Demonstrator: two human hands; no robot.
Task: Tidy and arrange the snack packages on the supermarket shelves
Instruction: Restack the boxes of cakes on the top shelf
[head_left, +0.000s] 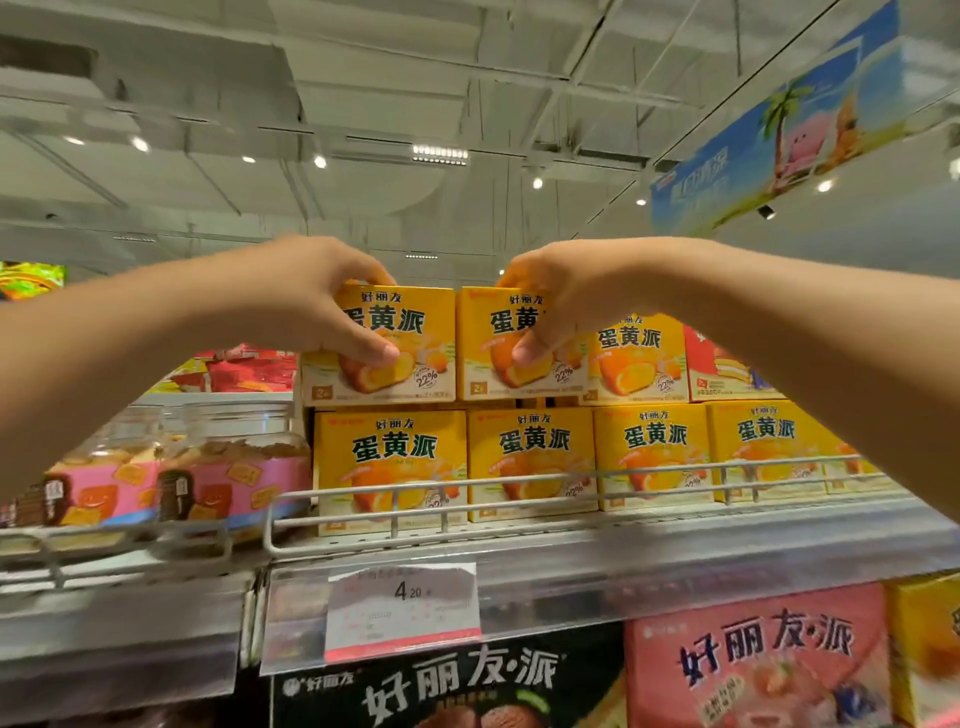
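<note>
Two yellow snack boxes sit side by side in the upper row of the top shelf, stacked on a lower row of identical yellow boxes (530, 462). My left hand (306, 296) grips the left upper box (410, 358): the fingers curl over its top edge and the thumb presses against its printed front face. My right hand (566, 296) grips the right upper box (488, 353) in the same manner, fingers over the top, thumb on the front. The two held boxes stand upright, nearly touching at their adjacent edges.

To the right of the held pair, a third yellow box (636, 358) stands in the upper row, followed by a red-and-white box (722, 369). The lower row is retained by a wire rail (519, 493) along the shelf front. Below the rail, a price label (402, 608) is mounted in the shelf edge strip.

On the left section of the shelf, clear jars with pink labels (228, 483) hold biscuits. On the shelf below are a black package (447, 686) and a pink package (758, 660). A blue banner (779, 135) hangs overhead at the right.
</note>
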